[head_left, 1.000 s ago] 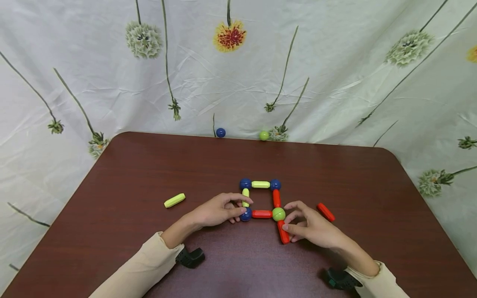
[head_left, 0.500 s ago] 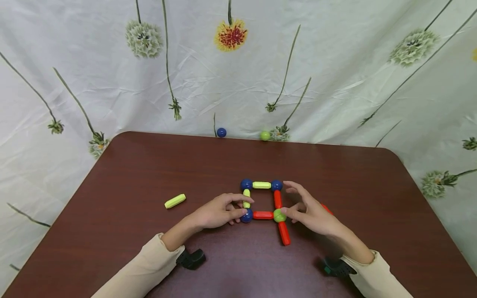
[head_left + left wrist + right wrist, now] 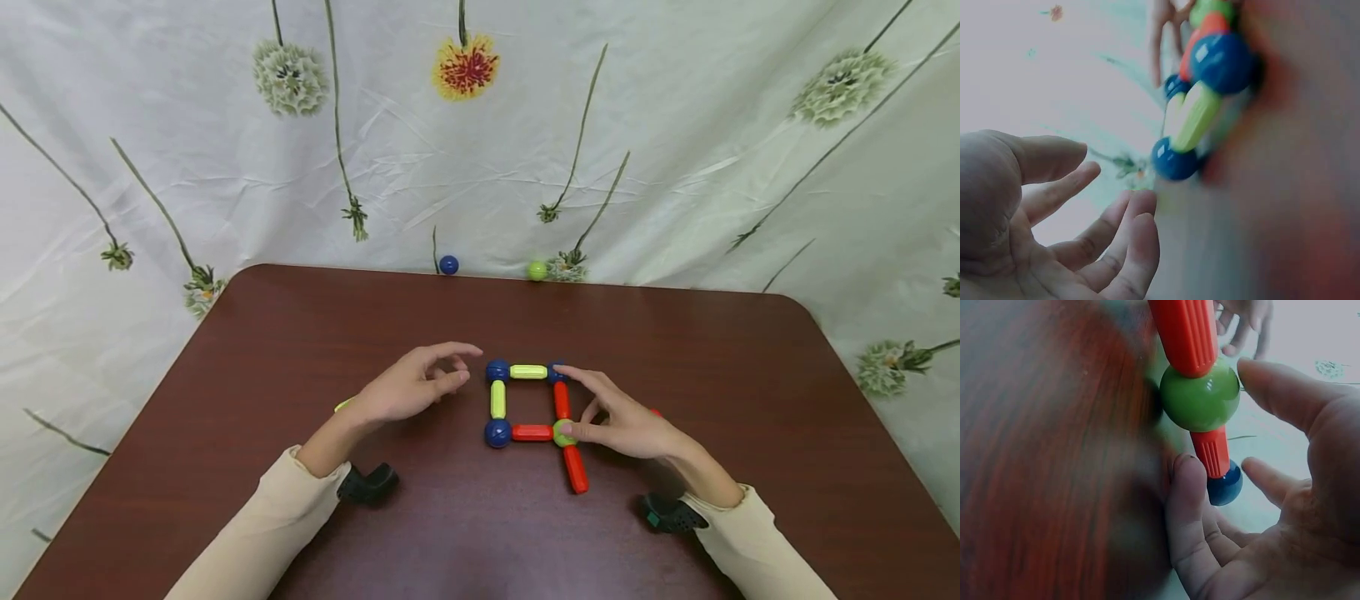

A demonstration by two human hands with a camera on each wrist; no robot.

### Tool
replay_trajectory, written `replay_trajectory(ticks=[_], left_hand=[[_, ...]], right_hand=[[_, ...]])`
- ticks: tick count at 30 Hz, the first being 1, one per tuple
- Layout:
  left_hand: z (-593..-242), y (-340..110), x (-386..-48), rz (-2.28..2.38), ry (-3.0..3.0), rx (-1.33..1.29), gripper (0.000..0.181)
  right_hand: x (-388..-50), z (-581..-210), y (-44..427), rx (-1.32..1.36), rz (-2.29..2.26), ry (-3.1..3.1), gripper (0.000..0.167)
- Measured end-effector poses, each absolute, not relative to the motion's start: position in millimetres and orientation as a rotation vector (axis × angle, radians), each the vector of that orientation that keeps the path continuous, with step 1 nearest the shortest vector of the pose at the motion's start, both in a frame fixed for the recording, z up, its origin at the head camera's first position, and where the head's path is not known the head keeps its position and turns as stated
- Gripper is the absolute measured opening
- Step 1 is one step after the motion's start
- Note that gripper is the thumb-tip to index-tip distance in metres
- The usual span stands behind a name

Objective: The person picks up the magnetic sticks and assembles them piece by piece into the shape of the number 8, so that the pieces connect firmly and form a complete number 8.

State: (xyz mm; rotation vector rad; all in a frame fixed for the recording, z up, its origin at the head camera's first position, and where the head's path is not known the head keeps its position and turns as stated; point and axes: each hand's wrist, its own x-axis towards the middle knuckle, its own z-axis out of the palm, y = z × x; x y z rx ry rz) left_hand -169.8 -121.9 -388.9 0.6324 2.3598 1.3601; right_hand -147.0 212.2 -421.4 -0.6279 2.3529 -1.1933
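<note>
Square frame (image 3: 498,400) of rods and balls lying flat on the table (image 3: 375,308), right of its centre and well apart from all edges; a red rod (image 3: 576,469) extends from its green corner ball (image 3: 1200,397) toward the near edge. The parts look like stiff, light, smooth plastic, unlikely to be fragile. The glossy balls would probably turn or slip under the fingers; the ridged rods should offer the surer grip, and the joints may pivot if the frame is pulled from one corner. The right hand (image 3: 626,421) spans the frame's right side with fingers spread wide, thumb at the green corner ball and index finger at the far-right blue ball (image 3: 1225,485); firm contact cannot be told. The left hand (image 3: 405,385), fingers loosely parted and holding nothing, hangs toward the table's left edge, apart from the frame. Compared with half a second earlier, it has left the near-left blue ball (image 3: 498,433) and now largely hides the loose yellow rod (image 3: 342,404); the right index finger now overlaps the far-right blue ball.
</note>
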Motion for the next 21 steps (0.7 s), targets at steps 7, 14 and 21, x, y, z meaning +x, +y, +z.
replay_trajectory(ticks=[7,14,21], left_hand=[[-375,-128,-218,1.289,2.478,0.514,0.036],[-373,-139,-268,1.296,2.524,0.362,0.036],[-372,-139,-304,1.354,2.463,0.186,0.041]], right_hand=[[-147,-425,213,-0.653,-1.189,2.360,0.078],[-147,-426,210,-0.629,-1.184,2.371,0.079],[-148,-428,211,-0.645,-1.194,2.377,0.076]])
